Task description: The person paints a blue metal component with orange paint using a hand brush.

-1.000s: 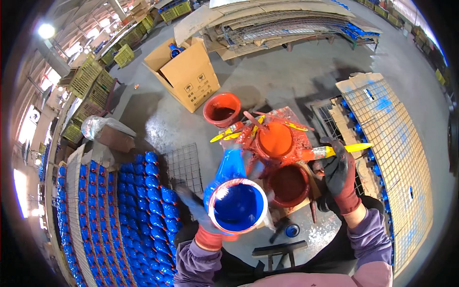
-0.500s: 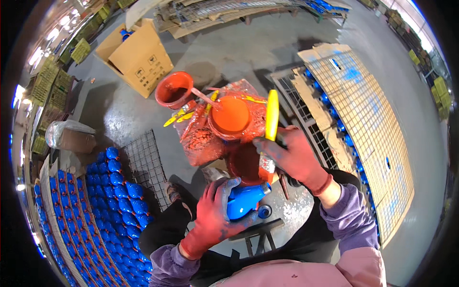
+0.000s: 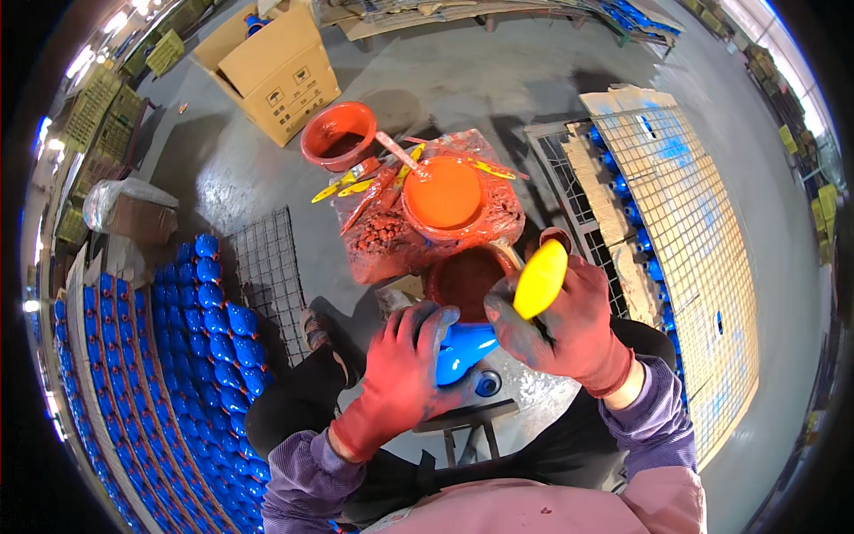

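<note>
My left hand [image 3: 400, 365], in a red glove with dark-stained fingers, is closed round a glossy blue bottle-shaped part [image 3: 464, 349]. My right hand [image 3: 569, 325], gloved the same way, grips a paintbrush [image 3: 543, 280] by its yellow handle, which tilts up toward me. The brush's bristle end is hidden behind the right hand, close to the blue part's neck, also out of sight. Just beyond the right hand shows a dark red rounded thing [image 3: 555, 238] that I cannot make out. Under the hands, a small blue ring-shaped piece [image 3: 488, 384] lies near a low stand [image 3: 467, 417].
Ahead, a bucket of orange paint [image 3: 445, 194] stands on a paint-crusted board [image 3: 378, 249], with more brushes beside it. A dark red container [image 3: 471, 278] is nearer. Rows of blue parts [image 3: 209, 320] fill the left; wire mesh over cardboard [image 3: 685, 240] lies right. A carton [image 3: 280, 80] stands beyond.
My right hand has turned and come down toward the blue part, tipping the brush handle toward me. The blue part's threaded neck, visible before, is now covered. The view has shifted slightly.
</note>
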A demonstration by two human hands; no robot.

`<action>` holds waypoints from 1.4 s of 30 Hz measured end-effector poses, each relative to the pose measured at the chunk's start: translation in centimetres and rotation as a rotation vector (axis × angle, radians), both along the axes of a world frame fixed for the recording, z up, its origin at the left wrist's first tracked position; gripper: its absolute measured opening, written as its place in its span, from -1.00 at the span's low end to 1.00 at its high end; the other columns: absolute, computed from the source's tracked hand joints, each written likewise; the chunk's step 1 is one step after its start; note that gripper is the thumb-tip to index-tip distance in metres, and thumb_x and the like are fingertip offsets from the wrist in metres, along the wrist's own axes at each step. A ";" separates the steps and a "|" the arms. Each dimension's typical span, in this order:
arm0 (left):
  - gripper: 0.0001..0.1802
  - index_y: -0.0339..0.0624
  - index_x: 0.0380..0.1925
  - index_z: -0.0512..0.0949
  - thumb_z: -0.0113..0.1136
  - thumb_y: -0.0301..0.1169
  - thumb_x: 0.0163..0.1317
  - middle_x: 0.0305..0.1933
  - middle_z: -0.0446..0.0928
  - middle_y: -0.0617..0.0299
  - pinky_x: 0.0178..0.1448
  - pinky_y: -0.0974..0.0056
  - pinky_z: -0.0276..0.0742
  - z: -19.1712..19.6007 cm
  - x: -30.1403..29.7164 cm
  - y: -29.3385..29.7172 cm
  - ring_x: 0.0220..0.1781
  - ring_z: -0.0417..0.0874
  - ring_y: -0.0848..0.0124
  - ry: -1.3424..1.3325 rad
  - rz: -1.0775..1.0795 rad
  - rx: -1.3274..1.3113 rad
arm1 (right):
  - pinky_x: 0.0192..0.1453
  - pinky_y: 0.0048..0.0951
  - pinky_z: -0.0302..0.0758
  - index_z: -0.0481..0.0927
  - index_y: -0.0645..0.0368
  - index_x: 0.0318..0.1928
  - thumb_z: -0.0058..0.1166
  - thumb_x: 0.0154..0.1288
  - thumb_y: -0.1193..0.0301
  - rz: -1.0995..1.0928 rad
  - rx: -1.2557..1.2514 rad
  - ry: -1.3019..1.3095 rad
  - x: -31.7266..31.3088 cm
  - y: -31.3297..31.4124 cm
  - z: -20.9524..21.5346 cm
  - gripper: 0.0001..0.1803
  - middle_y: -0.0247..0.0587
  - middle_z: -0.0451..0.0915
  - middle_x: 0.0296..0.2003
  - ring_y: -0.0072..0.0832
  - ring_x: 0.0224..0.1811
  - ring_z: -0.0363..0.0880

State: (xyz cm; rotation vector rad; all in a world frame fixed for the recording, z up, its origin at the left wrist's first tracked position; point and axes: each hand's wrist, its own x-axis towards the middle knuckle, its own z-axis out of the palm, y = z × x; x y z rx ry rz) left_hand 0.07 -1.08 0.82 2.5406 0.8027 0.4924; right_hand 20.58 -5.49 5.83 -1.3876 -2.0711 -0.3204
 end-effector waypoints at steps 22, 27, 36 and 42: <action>-0.26 -0.31 0.25 0.18 0.24 -0.37 0.07 0.10 0.45 0.01 0.21 0.14 0.46 -1.8 -1.0 0.2 0.10 0.55 0.19 -0.933 0.022 -2.013 | -0.23 -0.50 0.54 0.39 0.34 0.05 -0.09 0.35 0.43 0.271 -0.367 1.652 -0.4 0.2 -2.8 -0.68 -0.04 0.56 -0.19 -0.43 -0.33 0.58; -0.09 -0.30 0.27 0.15 0.35 -0.31 -0.11 0.15 0.40 -0.05 0.35 0.08 0.29 -1.4 -1.0 -0.1 0.22 0.44 0.11 -0.943 -0.198 -2.155 | -0.22 -0.38 0.58 0.46 0.28 -0.02 -0.06 0.33 0.21 0.314 -0.464 1.889 -0.3 0.2 -3.4 -0.61 0.03 0.55 -0.13 -0.25 -0.23 0.61; -0.08 -0.31 0.24 0.20 0.34 -0.37 -0.23 0.17 0.41 -0.04 0.35 0.11 0.27 -1.3 -1.4 -0.1 0.20 0.47 0.12 -0.753 -0.247 -1.996 | -0.35 -0.50 0.53 0.42 0.37 -0.05 -0.12 0.36 0.32 0.399 -0.303 1.706 0.1 -1.0 -1.8 -0.66 0.03 0.55 -0.20 -0.38 -0.33 0.58; -0.07 -0.35 0.26 0.18 0.31 -0.39 -0.22 0.15 0.43 -0.03 0.32 0.15 0.33 -2.3 -1.3 0.0 0.16 0.50 0.16 -0.718 -0.111 -1.876 | -0.25 -0.46 0.55 0.40 0.33 -0.04 0.05 0.25 0.45 0.423 -0.346 1.587 -0.2 -1.8 -1.3 -0.69 0.03 0.56 -0.15 -0.39 -0.24 0.59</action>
